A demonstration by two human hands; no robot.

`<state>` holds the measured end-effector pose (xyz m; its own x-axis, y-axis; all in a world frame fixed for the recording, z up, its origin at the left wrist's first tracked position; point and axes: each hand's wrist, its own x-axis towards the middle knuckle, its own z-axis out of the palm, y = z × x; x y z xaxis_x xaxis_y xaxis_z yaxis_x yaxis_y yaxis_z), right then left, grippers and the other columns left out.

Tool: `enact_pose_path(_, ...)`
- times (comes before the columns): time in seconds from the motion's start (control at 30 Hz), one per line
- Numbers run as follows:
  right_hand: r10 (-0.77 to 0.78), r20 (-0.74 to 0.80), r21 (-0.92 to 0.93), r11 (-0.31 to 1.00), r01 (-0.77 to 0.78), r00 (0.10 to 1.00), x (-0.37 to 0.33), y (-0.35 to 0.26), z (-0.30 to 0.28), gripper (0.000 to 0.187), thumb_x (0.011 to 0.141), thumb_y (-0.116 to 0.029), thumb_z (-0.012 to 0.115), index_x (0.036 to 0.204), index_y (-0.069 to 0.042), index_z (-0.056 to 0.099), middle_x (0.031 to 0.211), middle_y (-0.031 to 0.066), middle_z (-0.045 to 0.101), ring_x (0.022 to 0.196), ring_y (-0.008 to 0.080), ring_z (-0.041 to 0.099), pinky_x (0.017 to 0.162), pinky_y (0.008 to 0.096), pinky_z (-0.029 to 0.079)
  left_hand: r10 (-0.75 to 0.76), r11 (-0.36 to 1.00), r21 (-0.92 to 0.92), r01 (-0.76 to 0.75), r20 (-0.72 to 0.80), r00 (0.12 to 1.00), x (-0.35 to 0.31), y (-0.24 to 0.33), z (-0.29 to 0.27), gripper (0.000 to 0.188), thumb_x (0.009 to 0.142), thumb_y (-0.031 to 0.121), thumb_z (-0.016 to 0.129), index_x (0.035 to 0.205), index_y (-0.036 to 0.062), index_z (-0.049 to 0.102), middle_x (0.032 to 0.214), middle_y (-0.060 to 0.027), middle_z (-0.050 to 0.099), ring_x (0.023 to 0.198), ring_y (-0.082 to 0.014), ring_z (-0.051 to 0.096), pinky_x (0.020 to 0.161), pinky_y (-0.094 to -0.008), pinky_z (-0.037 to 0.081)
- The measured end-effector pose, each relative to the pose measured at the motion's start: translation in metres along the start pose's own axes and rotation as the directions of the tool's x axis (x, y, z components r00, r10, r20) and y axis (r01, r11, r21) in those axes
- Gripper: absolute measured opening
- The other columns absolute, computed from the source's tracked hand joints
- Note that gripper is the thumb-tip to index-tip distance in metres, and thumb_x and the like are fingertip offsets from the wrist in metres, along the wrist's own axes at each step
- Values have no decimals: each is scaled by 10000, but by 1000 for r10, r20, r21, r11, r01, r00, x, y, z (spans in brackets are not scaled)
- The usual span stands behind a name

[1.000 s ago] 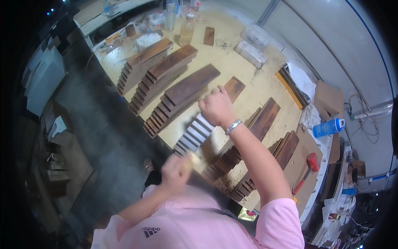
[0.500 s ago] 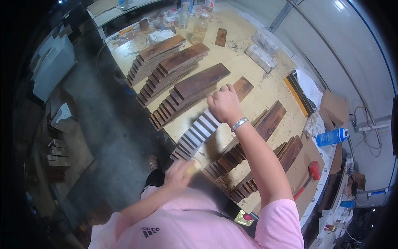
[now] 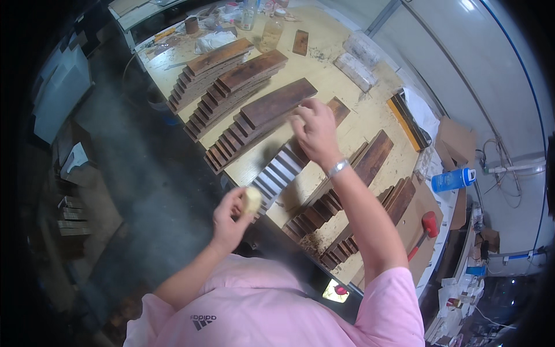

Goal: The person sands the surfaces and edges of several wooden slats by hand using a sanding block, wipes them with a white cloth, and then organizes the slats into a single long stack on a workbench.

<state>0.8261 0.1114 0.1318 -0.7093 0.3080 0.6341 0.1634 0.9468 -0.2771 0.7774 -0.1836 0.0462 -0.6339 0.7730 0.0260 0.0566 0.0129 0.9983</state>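
Observation:
My left hand is at the near end of a stepped stack of boards, its fingers round a pale yellow sponge-like block. The stack's stepped ends show as a row of white and dark stripes. Above the stack's far part hovers my right hand, fingers bent and somewhat apart, with no object visible in them; a bracelet circles that wrist. Beyond it the brown top board of this stack sticks out.
More stepped stacks of brown boards lie left and right on the yellowish table. Wrapped blocks, a lone short board and jars stand farther back. A red mallet and blue bottle are at the right.
My left hand has moved up and left with the yellow block, turning it into clearer view. My right hand has lifted off the stack, its fingers loosening. The whole view has shifted slightly.

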Motion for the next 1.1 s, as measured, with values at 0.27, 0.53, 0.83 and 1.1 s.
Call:
enact_pose_path(0.27,799,254,427,412,-805,544,-159,-145,-24,352,910,-124,700,1212,24,596,1145,181,628,1011,247,654,884,371,536,-78,723,-685,87,45,996,45,-12,-14,532,956,13,590,1473,20,464,1398,-93,561,1304,-184,533,1138,-347,392)
enact_pose_path(0.53,787,393,243,409,-880,475,-172,-150,36,259,885,-91,685,1040,105,617,1011,283,632,950,389,658,850,440,524,-88,718,-678,157,136,987,46,-23,-1,512,960,10,563,1461,-16,456,1389,-119,572,1292,-204,553,1120,-366,433)
enact_pose_path(0.83,773,438,266,377,-887,459,-187,-154,34,163,865,-33,646,1001,55,644,985,240,669,922,405,671,838,434,536,-100,922,-375,96,9,995,29,-29,-16,502,936,-16,637,1422,7,513,1120,-64,619,1007,-150,608,936,-305,514)
enact_pose_path(1.1,321,-27,90,944,-317,947,-90,-110,-41,221,868,-5,654,1083,4,706,1124,194,676,1038,388,646,919,444,520,284,886,399,-237,-63,957,-4,-26,-22,529,757,-14,778,1265,46,642,832,-75,566,796,-247,590,742,-374,512)
